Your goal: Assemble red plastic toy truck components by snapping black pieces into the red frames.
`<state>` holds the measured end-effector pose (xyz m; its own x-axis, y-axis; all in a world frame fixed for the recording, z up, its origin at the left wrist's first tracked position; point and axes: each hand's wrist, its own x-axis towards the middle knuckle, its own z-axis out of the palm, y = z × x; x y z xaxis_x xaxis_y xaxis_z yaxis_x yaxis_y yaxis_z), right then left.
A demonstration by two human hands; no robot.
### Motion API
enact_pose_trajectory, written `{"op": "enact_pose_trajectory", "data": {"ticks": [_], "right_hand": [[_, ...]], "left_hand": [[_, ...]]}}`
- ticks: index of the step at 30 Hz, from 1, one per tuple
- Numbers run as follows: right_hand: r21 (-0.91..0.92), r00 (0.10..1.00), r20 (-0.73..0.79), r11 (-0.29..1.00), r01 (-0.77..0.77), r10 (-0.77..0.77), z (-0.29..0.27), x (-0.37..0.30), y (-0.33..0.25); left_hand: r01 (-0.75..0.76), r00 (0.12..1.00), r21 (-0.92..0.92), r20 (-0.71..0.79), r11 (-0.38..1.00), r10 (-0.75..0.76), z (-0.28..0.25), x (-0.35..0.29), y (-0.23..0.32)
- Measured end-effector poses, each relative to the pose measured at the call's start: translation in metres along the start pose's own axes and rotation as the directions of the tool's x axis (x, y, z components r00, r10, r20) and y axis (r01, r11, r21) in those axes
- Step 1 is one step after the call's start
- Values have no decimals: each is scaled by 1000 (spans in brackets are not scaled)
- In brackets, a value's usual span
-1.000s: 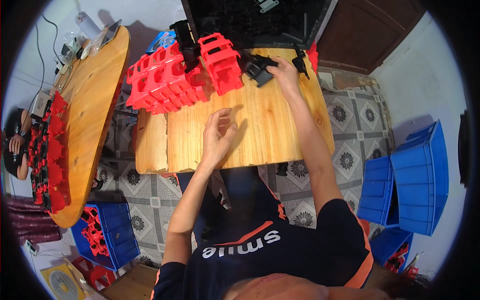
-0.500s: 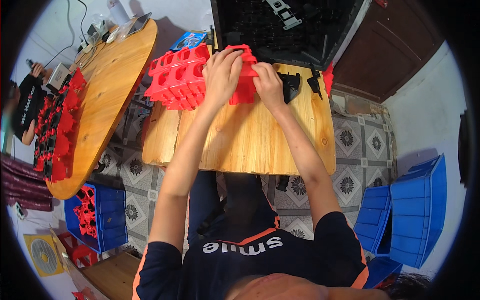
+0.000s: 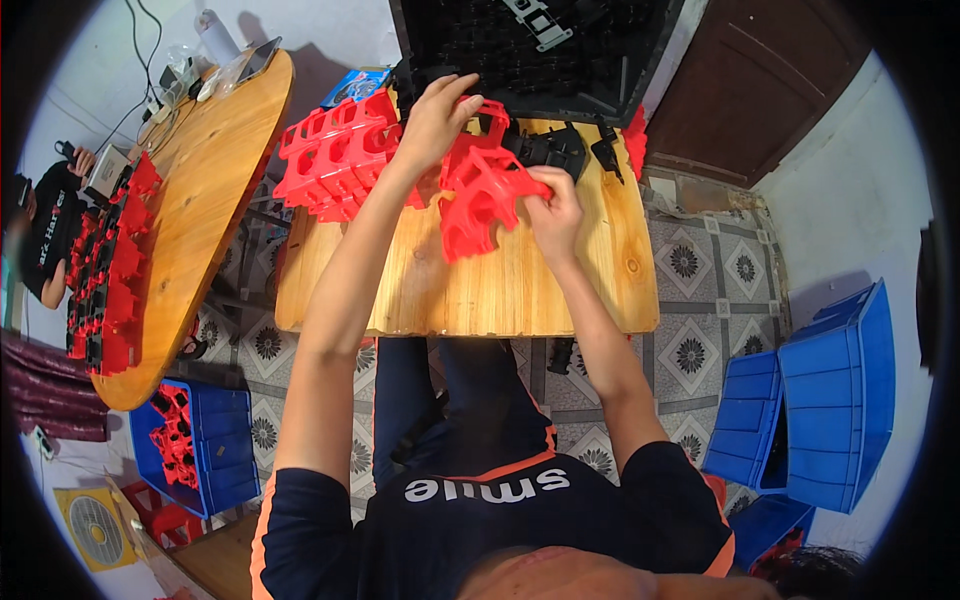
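My right hand [image 3: 553,208] pinches the right edge of a red plastic moulded part [image 3: 487,203] with curved cut-outs, held tilted above the table's middle. Behind that part stands another red plastic part [image 3: 492,117], partly hidden. My left hand [image 3: 436,122] is over its left side with fingers apart; whether they touch it I cannot tell. A block of several similar red parts [image 3: 338,155] stands left of my left forearm. Black plastic pieces [image 3: 555,150] lie beyond my right hand.
The wooden table [image 3: 440,300] has a large black bin [image 3: 640,60] at its back. To the left, another wooden table [image 3: 215,190] bears a row of red and black parts [image 3: 115,270], with a person [image 3: 60,220] beyond. Blue crates [image 3: 835,390] stand at right, another blue crate [image 3: 225,445] at left.
My right hand has drawn a red part toward me and tilted it, apart from the one behind. My left hand has lifted slightly, its fingers now spread. The view has shifted a little.
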<state>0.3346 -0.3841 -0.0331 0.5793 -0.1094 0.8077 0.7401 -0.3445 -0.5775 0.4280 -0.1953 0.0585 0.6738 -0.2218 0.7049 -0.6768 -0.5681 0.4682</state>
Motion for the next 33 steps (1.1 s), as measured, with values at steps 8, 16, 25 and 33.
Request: {"op": "enact_pose_trajectory", "data": {"ticks": [8, 16, 25, 33], "right_hand": [[65, 781, 518, 894, -443, 349, -39, -17, -93], [-676, 932, 362, 693, 250, 17, -29, 41, 41], [-509, 956, 272, 860, 42, 114, -52, 15, -13], [416, 632, 370, 487, -768, 681, -71, -7, 19]], "left_hand": [[616, 774, -659, 405, 431, -487, -49, -189, 135], [490, 553, -824, 545, -284, -630, -60, -264, 118], [457, 542, -854, 489, -249, -683, -87, -292, 121], [435, 517, -845, 517, -312, -682, -84, -301, 116]]}}
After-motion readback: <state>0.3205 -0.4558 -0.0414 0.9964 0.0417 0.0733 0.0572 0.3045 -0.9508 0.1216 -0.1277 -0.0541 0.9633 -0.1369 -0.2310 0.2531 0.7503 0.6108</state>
